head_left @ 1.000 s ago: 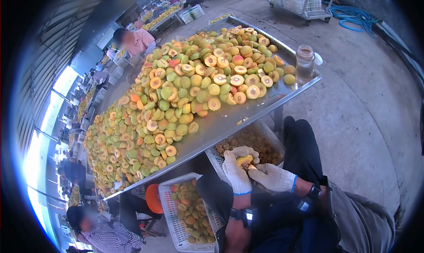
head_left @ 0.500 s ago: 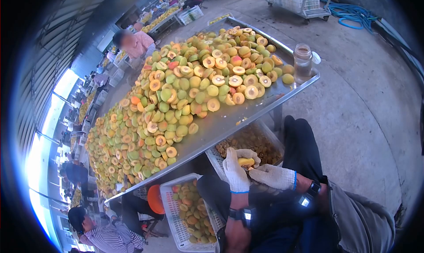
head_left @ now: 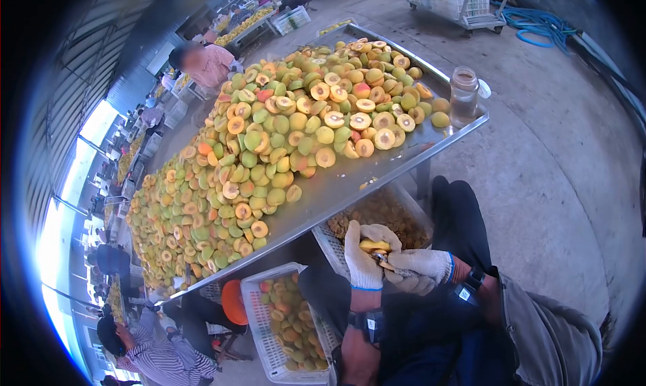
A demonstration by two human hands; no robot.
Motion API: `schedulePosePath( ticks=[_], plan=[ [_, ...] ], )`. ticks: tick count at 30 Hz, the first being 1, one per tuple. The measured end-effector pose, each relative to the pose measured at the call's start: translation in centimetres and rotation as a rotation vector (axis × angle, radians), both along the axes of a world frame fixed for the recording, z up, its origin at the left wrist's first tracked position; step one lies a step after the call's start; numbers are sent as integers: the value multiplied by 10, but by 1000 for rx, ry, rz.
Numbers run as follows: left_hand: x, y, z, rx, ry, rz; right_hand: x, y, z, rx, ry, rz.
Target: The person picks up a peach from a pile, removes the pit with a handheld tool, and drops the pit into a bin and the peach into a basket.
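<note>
My left hand [head_left: 364, 255], in a white knit glove, is closed around a yellow peach half [head_left: 374, 245]. My right hand [head_left: 418, 268], gloved too, grips a small metal-tipped tool [head_left: 382, 257] whose tip is at the peach half; most of the tool is hidden by the fingers. Both hands are above a white crate [head_left: 330, 247] that holds brown peach pits [head_left: 397, 218]. On the metal table [head_left: 350, 187] beyond lies a big heap of cut peaches [head_left: 269, 144], green to orange, several with the cut face up.
A white basket of peach halves [head_left: 252, 298] stands left of my knees, by an orange bucket [head_left: 234, 302]. A clear jar [head_left: 463, 96] is on the table's right corner. Co-workers sit at left [head_left: 165, 352] and across the table [head_left: 205, 63]. Behind are a crate cart [head_left: 481, 16] and blue hose [head_left: 535, 26].
My right hand has turned and curled its fingers more, and the metal tip now shows at the peach half. The co-worker at lower left has shifted slightly left.
</note>
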State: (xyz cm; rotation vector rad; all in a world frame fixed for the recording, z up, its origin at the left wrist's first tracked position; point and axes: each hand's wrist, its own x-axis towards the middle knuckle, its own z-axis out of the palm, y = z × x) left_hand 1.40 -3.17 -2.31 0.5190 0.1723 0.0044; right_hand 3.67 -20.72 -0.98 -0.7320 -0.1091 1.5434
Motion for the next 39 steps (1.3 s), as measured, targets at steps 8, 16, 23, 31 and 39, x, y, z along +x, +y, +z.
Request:
schedulePosePath(
  ticks=[8, 16, 23, 31, 39],
  plan=[
    [0, 5, -17, 53, 92, 258, -4, 3, -28, 226, 308, -153],
    [-56, 88, -15, 1254, 176, 647, 4, 17, -19, -232, -121, -329],
    [-149, 219, -13, 1651, 876, 1226, 10, 18, -66, 127, 481, -356],
    [-33, 200, 11, 1686, 534, 859, 8, 38, -44, -348, -199, -360],
    [128, 248, -72, 1973, 789, 522, 22, 25, -65, -501, -422, -459]
  ],
)
